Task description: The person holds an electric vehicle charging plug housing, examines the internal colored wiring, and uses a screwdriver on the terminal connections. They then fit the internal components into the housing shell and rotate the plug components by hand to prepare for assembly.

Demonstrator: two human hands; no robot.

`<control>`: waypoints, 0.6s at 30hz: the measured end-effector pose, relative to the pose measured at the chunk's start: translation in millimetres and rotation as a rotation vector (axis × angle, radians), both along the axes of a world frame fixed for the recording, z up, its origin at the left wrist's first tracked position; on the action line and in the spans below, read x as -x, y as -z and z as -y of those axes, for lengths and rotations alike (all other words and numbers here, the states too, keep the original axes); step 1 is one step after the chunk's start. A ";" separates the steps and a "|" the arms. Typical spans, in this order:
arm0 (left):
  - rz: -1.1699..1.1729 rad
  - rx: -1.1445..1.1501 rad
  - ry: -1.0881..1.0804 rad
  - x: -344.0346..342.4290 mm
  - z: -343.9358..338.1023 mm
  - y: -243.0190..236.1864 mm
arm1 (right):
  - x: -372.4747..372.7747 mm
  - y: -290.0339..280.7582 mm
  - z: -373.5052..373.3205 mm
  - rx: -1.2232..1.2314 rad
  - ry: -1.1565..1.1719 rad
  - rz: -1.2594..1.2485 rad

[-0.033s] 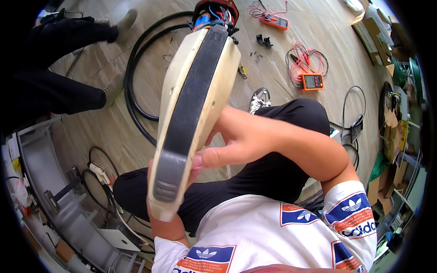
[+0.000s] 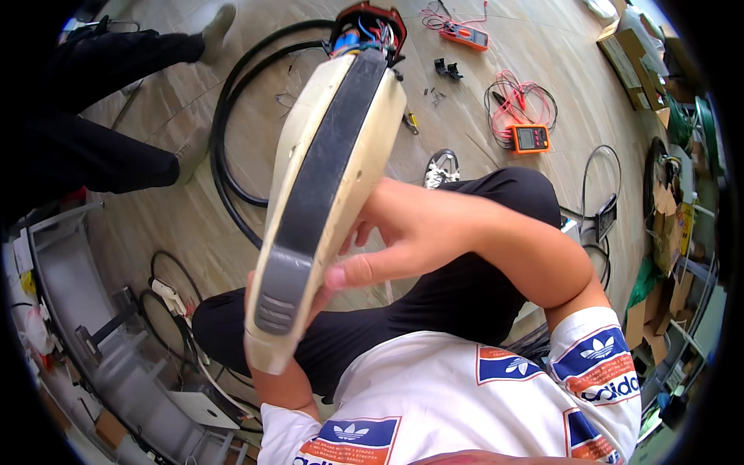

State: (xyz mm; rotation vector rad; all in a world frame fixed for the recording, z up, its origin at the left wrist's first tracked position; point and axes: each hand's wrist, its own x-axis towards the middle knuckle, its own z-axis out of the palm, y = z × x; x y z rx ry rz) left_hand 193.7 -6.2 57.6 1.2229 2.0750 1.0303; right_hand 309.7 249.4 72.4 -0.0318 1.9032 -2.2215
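Note:
Close in front of me, a long cream-and-black charging gun [image 2: 322, 170] stands tilted, its grey-tipped end toward my body. Its far end is uncovered, and a bundle of coloured wires [image 2: 364, 37] shows inside a dark red rim. My right hand [image 2: 395, 229] is closed against its right side, thumb along the edge, the other fingers partly behind it. From the near left, my left hand [image 2: 249, 285] holds the lower end; the housing hides most of its fingers. Beyond it, a thick black cable [image 2: 219, 143] curves over the floor.
An orange meter [image 2: 531, 139] with red and black leads and a red multimeter [image 2: 466, 36] lie on the floor, near black clip parts [image 2: 448, 69] and a small yellow-black tool [image 2: 411, 122]. Another person's legs [image 2: 124, 155] stand at left. Cartons [image 2: 632, 66] and shelving line the right.
The near end of the charging gun has swung slightly left, and my hands have shifted a little with it. The things on the floor lie as before.

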 end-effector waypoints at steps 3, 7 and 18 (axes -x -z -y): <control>0.069 0.126 -0.126 17.5 4.9 -9.4 | -11.7 3.4 -29.5 -0.441 -0.045 -0.156; 0.153 0.088 -0.072 57.5 21.1 -16.2 | -24.1 4.2 -79.6 -0.684 0.398 -0.016; -0.125 -0.413 -0.208 94.8 69.5 -43.4 | 2.8 30.8 -71.9 -0.781 0.594 -0.313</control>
